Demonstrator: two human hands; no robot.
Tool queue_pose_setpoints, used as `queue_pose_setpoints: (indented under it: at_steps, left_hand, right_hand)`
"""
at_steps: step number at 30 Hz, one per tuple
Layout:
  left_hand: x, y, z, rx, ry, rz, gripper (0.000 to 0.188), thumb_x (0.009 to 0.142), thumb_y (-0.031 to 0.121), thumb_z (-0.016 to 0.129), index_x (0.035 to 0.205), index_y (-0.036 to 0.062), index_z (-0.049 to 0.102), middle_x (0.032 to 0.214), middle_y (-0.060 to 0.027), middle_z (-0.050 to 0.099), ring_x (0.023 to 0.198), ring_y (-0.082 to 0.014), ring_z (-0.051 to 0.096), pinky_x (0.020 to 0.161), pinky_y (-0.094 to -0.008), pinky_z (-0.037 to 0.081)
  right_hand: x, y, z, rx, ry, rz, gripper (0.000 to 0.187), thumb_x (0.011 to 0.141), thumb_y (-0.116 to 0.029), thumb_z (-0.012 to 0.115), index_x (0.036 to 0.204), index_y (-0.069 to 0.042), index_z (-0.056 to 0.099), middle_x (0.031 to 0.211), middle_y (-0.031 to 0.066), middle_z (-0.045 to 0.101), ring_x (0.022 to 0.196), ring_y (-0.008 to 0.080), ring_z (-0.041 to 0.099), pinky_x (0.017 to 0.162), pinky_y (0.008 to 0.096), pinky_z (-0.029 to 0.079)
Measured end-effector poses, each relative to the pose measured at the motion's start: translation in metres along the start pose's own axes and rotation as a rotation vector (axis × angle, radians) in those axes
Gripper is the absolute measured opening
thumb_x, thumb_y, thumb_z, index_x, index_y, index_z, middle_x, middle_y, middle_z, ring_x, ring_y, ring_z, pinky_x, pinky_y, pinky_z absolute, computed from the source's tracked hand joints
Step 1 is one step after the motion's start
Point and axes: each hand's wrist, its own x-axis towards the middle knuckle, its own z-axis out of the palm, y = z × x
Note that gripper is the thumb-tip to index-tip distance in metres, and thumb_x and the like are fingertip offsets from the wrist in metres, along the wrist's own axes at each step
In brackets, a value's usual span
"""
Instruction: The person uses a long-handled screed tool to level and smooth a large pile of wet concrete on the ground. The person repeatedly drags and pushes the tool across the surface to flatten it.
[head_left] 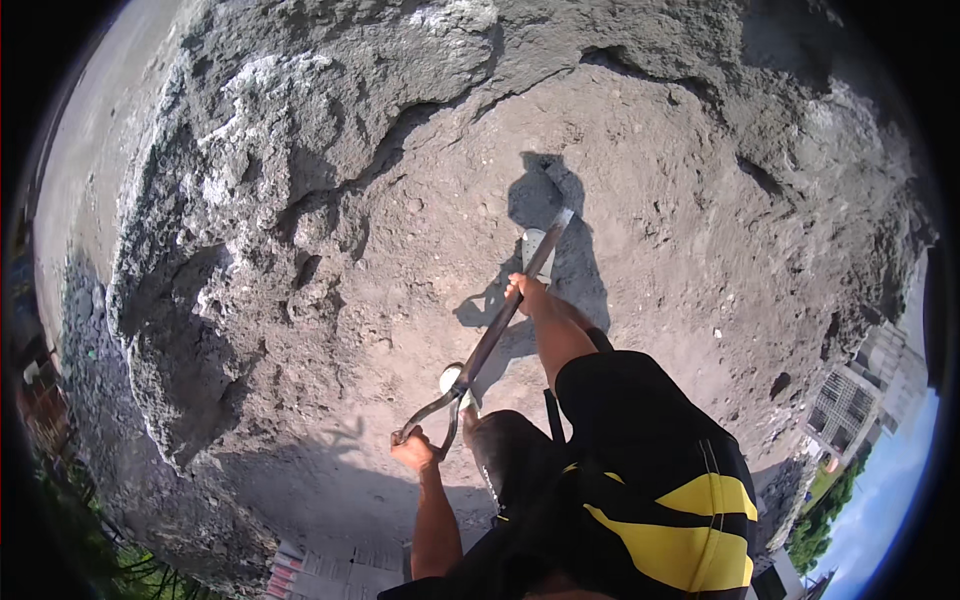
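A shovel [488,338] with a dark shaft and a forked grip slants across the middle of the view. My left hand [415,450] is closed around the crossbar of the grip at the lower left. Farther up, my right hand [526,291] wraps the lower shaft. Beyond that hand the narrow metal blade [556,234] shows nearly edge-on, its bright tip pointing to the far right. Whether the tip touches the ground cannot be made out. Grey-brown sandy soil [640,180] lies all around the tool.
My light-coloured shoes stand under the shovel, one beside the grip [452,378] and one beside the blade. A rough bank of grey earth [250,170] rises along the far and left sides. Concrete blocks [845,408] stand at the right. My shadow falls ahead.
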Motion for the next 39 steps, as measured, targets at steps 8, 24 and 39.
queue_pose_setpoints:
  at_steps: [8, 24, 39]
  left_hand:
    - [0.000, -0.038, -0.152, -0.113, -0.158, 0.009, 0.016, 0.060, -0.006, 0.054, 0.061, 0.0043, 0.042, 0.045, -0.0023, 0.041, 0.037, -0.0113, 0.040, 0.035, -0.0270, 0.031]
    - [0.027, 0.026, -0.408, 0.371, -0.235, 0.580, 0.010, 0.060, 0.000, 0.052, 0.065, -0.0008, 0.044, 0.048, -0.0054, 0.046, 0.039, -0.0137, 0.042, 0.037, -0.0285, 0.033]
    - [-0.180, -0.181, -0.327, 0.971, -1.186, 1.158, 0.015, 0.060, 0.000, 0.053, 0.067, 0.0042, 0.041, 0.049, -0.0049, 0.040, 0.036, -0.0160, 0.041, 0.035, -0.0291, 0.033]
  right_hand:
    - [-0.128, 0.087, -0.018, 0.033, 0.092, -0.150, 0.009, 0.076, -0.006, 0.056, 0.072, -0.004, 0.048, 0.058, 0.0060, 0.046, 0.052, 0.0195, 0.049, 0.051, 0.0358, 0.046]
    - [-0.247, 0.386, -0.058, 0.643, 0.067, -0.100, 0.019, 0.073, -0.001, 0.057, 0.084, -0.005, 0.042, 0.058, 0.0076, 0.046, 0.050, 0.0205, 0.049, 0.049, 0.0361, 0.045]
    - [-0.350, 0.609, -0.513, 1.631, 0.657, -0.617, 0.007, 0.071, -0.005, 0.057, 0.069, -0.001, 0.053, 0.056, 0.0083, 0.051, 0.046, 0.0189, 0.052, 0.041, 0.0332, 0.043]
